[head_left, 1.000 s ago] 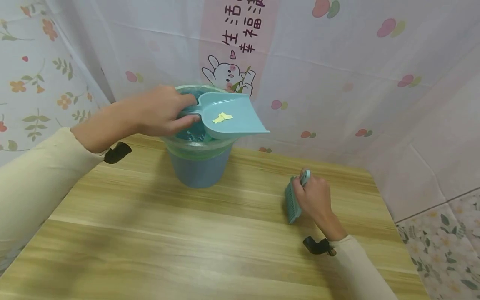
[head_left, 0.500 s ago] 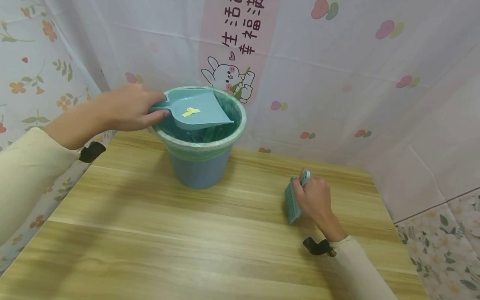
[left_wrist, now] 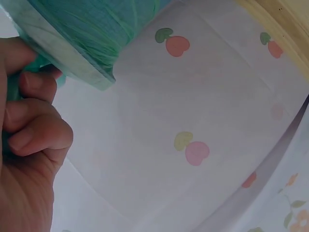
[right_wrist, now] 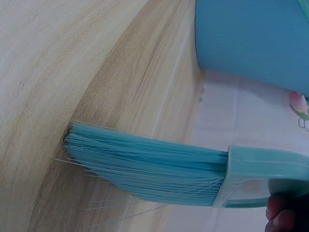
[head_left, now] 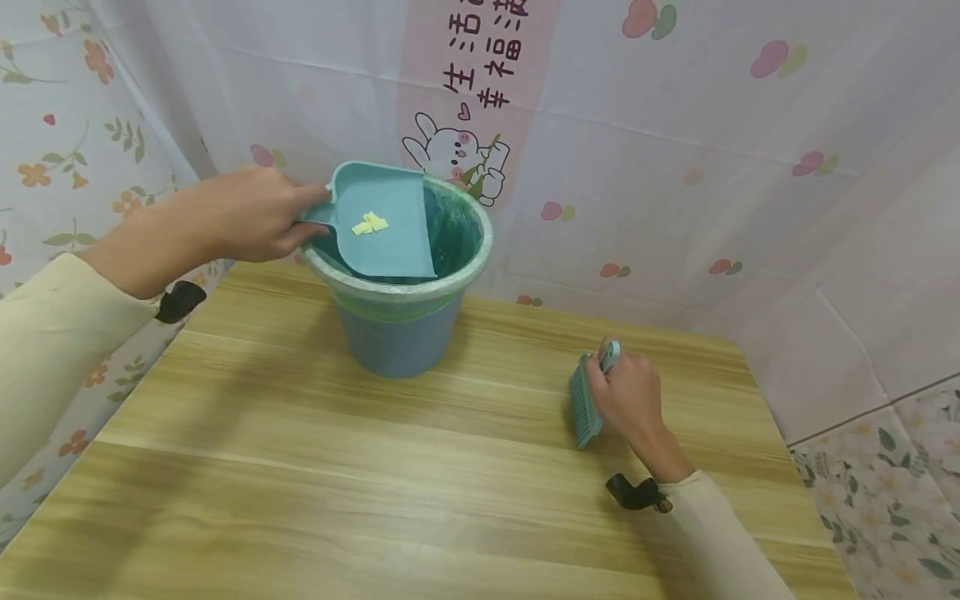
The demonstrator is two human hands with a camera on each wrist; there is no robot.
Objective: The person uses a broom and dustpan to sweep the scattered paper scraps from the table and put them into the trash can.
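Observation:
My left hand (head_left: 251,214) grips the handle of a light blue dustpan (head_left: 397,200) and holds it over the mouth of a blue bin (head_left: 397,342). Its pan tilts down toward the bin's opening. Some small pale yellow paper scraps (head_left: 370,223) lie on the pan. A green bag lines the bin, folded over its rim (head_left: 477,258). To the right, my right hand (head_left: 630,392) grips a blue hand brush (head_left: 585,404) by its handle. In the right wrist view the brush's bristles (right_wrist: 149,164) meet the wooden table, bent slightly at their tips.
The wood-grain table (head_left: 390,483) spreads in front of me, with the bin near its back edge. A white printed curtain (head_left: 660,167) hangs close behind the bin. Floral cloth (head_left: 82,192) hangs at the left side.
My left hand has drawn the dustpan leftward until it is over the bin, then tilted the pan downward. The yellow scraps stay on it. My right hand and the brush have hardly moved.

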